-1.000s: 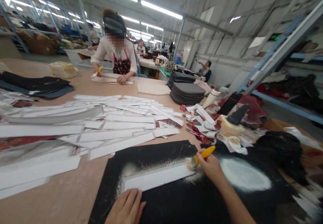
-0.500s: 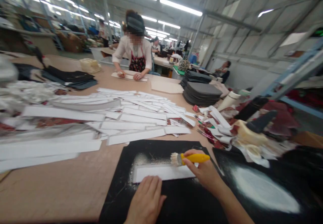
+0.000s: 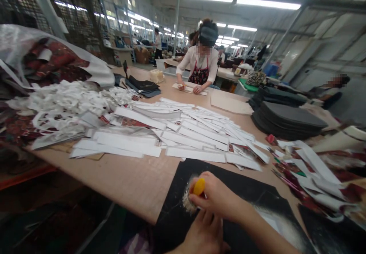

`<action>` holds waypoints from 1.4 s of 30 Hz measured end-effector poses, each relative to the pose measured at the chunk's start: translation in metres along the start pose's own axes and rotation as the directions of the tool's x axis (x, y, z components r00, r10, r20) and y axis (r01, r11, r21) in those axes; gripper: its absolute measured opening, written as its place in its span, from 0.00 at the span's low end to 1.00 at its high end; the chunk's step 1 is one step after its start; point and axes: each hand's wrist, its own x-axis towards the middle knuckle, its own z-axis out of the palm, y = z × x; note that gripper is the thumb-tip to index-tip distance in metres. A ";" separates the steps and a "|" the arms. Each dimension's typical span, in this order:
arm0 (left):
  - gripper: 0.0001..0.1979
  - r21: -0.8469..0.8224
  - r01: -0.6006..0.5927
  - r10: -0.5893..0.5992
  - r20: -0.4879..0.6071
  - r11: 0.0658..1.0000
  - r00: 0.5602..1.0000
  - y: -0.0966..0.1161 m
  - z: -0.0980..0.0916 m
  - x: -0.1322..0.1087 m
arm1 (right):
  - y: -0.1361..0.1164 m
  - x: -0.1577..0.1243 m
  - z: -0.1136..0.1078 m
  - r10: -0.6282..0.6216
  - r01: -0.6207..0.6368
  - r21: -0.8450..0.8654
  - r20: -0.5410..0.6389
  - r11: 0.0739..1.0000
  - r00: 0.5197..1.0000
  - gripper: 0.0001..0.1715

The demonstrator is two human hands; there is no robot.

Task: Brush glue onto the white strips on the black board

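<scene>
My right hand (image 3: pixel 215 195) is closed around a brush with a yellow handle (image 3: pixel 199 186). It is held over the left part of a black board (image 3: pixel 243 181), where whitish smears (image 3: pixel 187 200) mark the surface; the bristles are mostly hidden. Close below, my left hand (image 3: pixel 204 233) rests on the board, fingers stretched forward and partly covered by my right hand. The white strip under my hands is largely hidden. Beyond my right forearm a pale patch (image 3: pixel 276 221) shows on the board; whether it is strip or smear I cannot tell.
Many white strips (image 3: pixel 197 139) lie spread beyond the board. Tangled white scraps (image 3: pixel 65 105) and a plastic bag (image 3: pixel 94 61) are at left. Dark stacked pieces (image 3: pixel 288 120) and scraps (image 3: pixel 309 170) lie at right. Across the table (image 3: pixel 131 185) a co-worker (image 3: pixel 198 61) handles a pale piece.
The view has turned left. My right hand has carried the brush to the board's left side, in front of my left hand, and tipped its handle toward me.
</scene>
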 end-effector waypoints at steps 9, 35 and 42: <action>0.25 0.022 0.053 -0.052 -0.030 0.998 0.998 0.004 -0.012 0.002 | 0.022 -0.025 -0.003 0.273 -0.279 -0.176 -0.056 0.944 0.960 0.06; 0.09 -0.157 -0.066 0.121 0.376 0.985 0.919 0.081 0.016 0.167 | 0.057 -0.257 -0.025 0.761 -0.816 0.314 -0.610 0.485 0.218 0.16; 0.09 -0.145 -0.057 0.107 0.361 0.988 0.926 0.084 0.028 0.164 | 0.064 -0.263 -0.015 0.751 -0.734 0.428 -0.640 0.527 0.166 0.16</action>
